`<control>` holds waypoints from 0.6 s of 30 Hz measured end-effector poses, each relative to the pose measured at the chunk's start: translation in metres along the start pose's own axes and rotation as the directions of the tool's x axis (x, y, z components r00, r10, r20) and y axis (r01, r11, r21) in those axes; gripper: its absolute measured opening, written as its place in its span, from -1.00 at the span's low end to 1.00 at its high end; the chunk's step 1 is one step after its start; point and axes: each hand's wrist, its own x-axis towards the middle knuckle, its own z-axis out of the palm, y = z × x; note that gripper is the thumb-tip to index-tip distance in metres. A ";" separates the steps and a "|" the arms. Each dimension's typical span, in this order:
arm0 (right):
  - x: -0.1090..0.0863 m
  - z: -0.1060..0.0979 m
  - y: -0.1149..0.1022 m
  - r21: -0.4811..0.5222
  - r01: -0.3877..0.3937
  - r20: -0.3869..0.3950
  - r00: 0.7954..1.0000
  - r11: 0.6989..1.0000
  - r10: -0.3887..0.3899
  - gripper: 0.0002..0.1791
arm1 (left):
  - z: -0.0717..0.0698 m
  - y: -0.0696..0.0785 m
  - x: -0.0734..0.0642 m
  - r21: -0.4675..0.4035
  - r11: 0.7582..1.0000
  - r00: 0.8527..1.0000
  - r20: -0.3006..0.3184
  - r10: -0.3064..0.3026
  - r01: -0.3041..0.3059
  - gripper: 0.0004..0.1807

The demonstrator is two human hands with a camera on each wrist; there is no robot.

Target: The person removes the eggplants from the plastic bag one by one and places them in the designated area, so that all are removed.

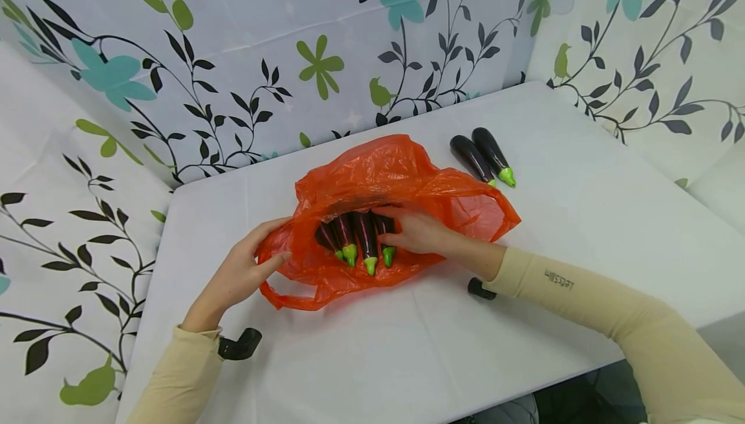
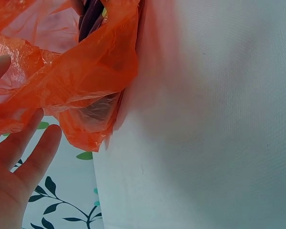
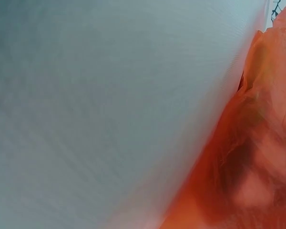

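An orange plastic bag [image 1: 361,178] lies on the table with its mouth towards me. Several dark purple eggplants [image 1: 367,236] with green caps show side by side inside it. My right hand [image 1: 421,230] reaches into the mouth and grips the rightmost eggplant [image 1: 388,254], thumb and fingers on either side. My left hand [image 1: 241,272] holds the bag's left edge, its thumb on the near side and fingers behind the plastic. In the left wrist view, the outer fingers [image 2: 43,152] are spread below the bag. Orange film covers much of the right hand in the right wrist view.
Two more eggplants [image 1: 489,152] lie on the white table [image 1: 582,185], behind the bag's right end. A curtain with leaf and flower prints [image 1: 244,36] hangs along the back and sides. The table's front edge runs at the lower right.
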 end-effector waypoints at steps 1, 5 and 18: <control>0.000 0.000 0.000 -0.001 0.000 0.005 1.000 1.000 0.000 -0.33 | 0.000 0.000 0.000 0.001 1.000 1.000 -0.001 -0.001 0.001 -0.43; 0.000 0.000 0.000 -0.004 -0.006 0.024 1.000 1.000 0.006 -0.36 | 0.000 0.000 0.000 -0.001 1.000 1.000 0.002 0.002 -0.002 -0.43; 0.002 0.000 0.001 0.000 0.005 0.005 1.000 1.000 -0.005 -0.43 | -0.002 -0.003 -0.001 0.009 1.000 1.000 -0.002 0.003 -0.003 -0.42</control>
